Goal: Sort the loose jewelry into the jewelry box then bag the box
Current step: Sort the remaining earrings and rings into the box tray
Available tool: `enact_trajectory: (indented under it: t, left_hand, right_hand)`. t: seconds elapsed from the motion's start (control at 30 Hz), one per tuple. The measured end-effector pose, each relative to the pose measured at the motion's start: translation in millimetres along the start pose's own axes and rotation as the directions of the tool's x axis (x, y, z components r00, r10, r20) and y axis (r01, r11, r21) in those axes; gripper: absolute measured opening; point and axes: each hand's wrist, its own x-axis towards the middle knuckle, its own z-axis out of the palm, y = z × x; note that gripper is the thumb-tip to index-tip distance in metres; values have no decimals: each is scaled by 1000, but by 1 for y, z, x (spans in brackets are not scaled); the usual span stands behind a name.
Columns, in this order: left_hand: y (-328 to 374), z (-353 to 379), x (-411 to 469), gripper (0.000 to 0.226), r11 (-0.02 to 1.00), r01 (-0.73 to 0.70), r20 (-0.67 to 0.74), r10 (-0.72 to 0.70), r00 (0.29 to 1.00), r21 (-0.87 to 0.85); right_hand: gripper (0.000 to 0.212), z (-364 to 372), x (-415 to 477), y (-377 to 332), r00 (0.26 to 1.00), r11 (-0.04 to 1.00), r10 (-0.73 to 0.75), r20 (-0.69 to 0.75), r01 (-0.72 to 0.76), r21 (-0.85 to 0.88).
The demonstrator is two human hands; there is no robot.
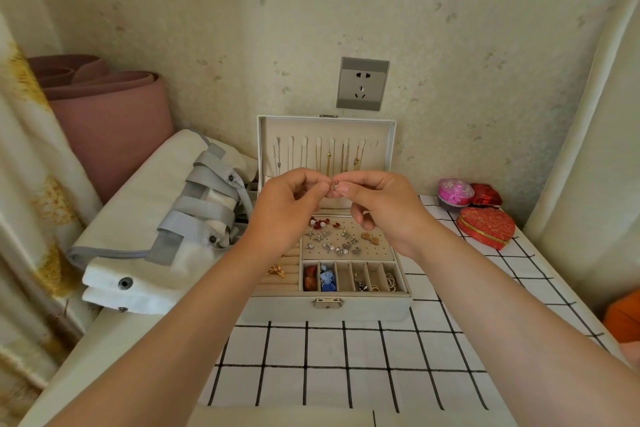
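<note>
1. A person stands at a table (346,357) covered with a white cloth ruled in black squares. Both arms reach forward over an open jewelry box (277,308).
2. The left hand (287,204) and right hand (384,208) meet fingertip to fingertip above the box. Together they pinch one small gold piece (335,185), with the thumb and forefinger of each hand closed on it.
3. The piece is held in the air, just in front of the raised lid (377,135), and touches nothing but the fingers. It looks like an earring, possibly with its back being worked, but it is too small to say for certain.
4. Below the hands, a perforated earring panel (375,251) already holds many studs. A row of narrow compartments (353,276) at the front holds other pieces, and necklaces (343,158) hang inside the lid.
5. The sorting step appears to be under way, and bagging has not begun.
6. The next move probably needs the piece lowered to a free hole in the panel and pressed in gently, without disturbing the studs beside it.
7. A white bag with grey straps (145,218) lies just left of the box, folded flat.
8. A red heart-shaped box (485,227) sits well to the right.
</note>
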Motion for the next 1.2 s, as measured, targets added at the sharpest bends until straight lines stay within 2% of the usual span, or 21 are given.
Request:
enact_trajectory:
  t: [0.13,0.33,0.53,0.67,0.73,0.83,1.03,1.2]
  left_hand:
    - [-3,0,0,15,1000,-3,43,2,999,30]
    - [-6,-8,1,13,990,-75,72,66,995,116]
    - [-10,-9,-6,8,949,-103,58,89,994,297]
    - [-15,-16,-9,10,929,-90,167,31,985,359]
    - [-21,-20,-11,14,884,-107,225,3,974,456]
    - [-31,-25,-14,17,782,-191,295,9,955,594]
    - [-39,-29,-20,22,676,-299,389,20,921,673]
    - [-40,-32,-21,24,658,-311,393,25,919,685]
  right_hand:
    - [16,-2,0,0,999,1000,15,46,-16,15]
    - [15,0,0,2,999,999,51,-5,-51,12]
    - [19,3,-5,4,998,987,0,-58,-9,-158]
    - [11,8,-5,14,993,944,-78,-84,46,-326]
    - [8,10,-6,19,994,850,-102,-44,64,-523]
    - [8,15,-11,26,990,631,-138,40,119,-766]
    - [9,25,-10,34,951,355,-187,245,298,-886]
    - [11,31,-10,39,932,255,-193,307,350,-901]
